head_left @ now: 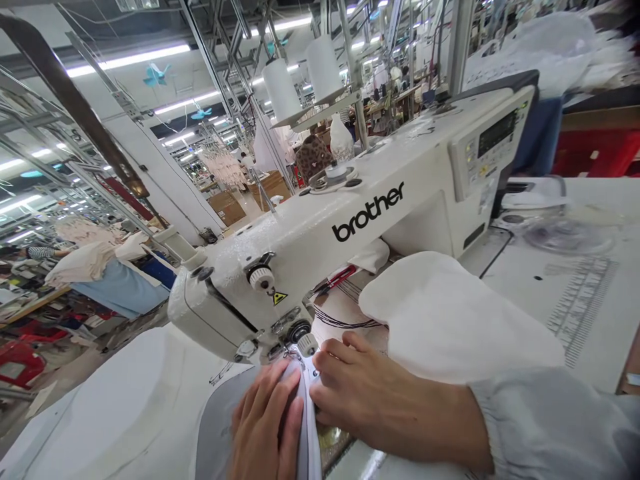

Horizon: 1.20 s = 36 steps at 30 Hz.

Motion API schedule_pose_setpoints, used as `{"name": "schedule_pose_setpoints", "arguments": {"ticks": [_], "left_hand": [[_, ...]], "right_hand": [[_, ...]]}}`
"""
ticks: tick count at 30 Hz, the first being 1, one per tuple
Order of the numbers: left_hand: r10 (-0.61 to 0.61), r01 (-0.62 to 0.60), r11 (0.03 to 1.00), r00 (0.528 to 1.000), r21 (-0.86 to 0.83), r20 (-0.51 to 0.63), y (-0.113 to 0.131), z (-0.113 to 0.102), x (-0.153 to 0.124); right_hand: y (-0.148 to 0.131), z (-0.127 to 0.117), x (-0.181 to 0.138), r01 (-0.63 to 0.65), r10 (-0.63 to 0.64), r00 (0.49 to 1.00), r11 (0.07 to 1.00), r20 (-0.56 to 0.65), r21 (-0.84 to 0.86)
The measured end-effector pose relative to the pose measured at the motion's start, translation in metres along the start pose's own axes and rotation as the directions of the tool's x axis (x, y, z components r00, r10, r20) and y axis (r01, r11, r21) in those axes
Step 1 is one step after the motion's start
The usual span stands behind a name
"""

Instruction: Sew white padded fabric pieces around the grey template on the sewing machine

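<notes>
A piece of grey fabric with a white edge (215,427) lies under the needle area of a white brother sewing machine (310,227). On top of this fabric rests my left hand (267,423), its fingers stretched out and pressing down close to the presser foot (295,357). My right hand (360,387) is closed just right of the needle, fingers curled and pinching at the white edge of the fabric; the fingertips are partly hidden. Behind my right hand, a loose white fabric piece (450,313) lies on the machine bed.
A red-handled cutter (340,277) lies under the machine arm near dark threads. White thread cones (325,67) stand above. A control panel (493,140) sits at the machine's right end. Ruler markings (583,307) show on the table. More white fabric (125,393) spreads at left.
</notes>
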<state>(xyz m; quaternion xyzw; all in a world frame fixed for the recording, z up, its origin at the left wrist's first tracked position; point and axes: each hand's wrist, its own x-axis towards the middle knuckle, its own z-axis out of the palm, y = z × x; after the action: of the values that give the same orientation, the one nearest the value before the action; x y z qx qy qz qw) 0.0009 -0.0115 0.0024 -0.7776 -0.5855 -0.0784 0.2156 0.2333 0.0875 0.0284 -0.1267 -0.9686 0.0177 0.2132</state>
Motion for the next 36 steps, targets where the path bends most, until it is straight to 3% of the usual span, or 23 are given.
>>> {"name": "schedule_pose_setpoints", "arguments": {"ticks": [3, 8, 14, 20, 24, 32, 36], "left_hand": [[-0.047, 0.047, 0.999, 0.999, -0.011, 0.005, 0.009, 0.005, -0.001], [-0.265, 0.265, 0.964, 0.964, -0.018, 0.001, 0.026, 0.008, 0.001], [0.045, -0.045, 0.999, 0.999, 0.016, 0.014, 0.006, -0.006, 0.003], [-0.126, 0.123, 0.991, 0.991, -0.055, -0.050, 0.020, -0.006, 0.003], [-0.295, 0.287, 0.952, 0.953, -0.106, -0.063, 0.034, 0.001, 0.003], [-0.466, 0.469, 0.882, 0.882, -0.035, 0.075, 0.047, -0.003, 0.012], [-0.503, 0.505, 0.863, 0.856, 0.019, 0.115, 0.051, -0.007, 0.019]], "right_hand": [[0.000, 0.000, 0.001, -0.026, 0.025, 1.000, 0.999, -0.011, -0.021], [0.001, 0.000, -0.001, -0.059, 0.058, 0.998, 0.998, -0.029, -0.033], [0.002, -0.013, -0.006, 0.113, -0.122, 0.989, 0.988, 0.082, 0.104], [0.004, -0.016, -0.007, 0.116, -0.127, 0.987, 0.988, 0.102, 0.102], [0.003, -0.010, -0.007, 0.077, -0.082, 0.995, 0.993, 0.059, 0.093], [0.005, -0.006, -0.006, 0.023, -0.028, 0.998, 0.997, 0.060, 0.077], [0.006, -0.005, -0.004, 0.011, -0.013, 0.999, 0.999, 0.052, 0.050]]}}
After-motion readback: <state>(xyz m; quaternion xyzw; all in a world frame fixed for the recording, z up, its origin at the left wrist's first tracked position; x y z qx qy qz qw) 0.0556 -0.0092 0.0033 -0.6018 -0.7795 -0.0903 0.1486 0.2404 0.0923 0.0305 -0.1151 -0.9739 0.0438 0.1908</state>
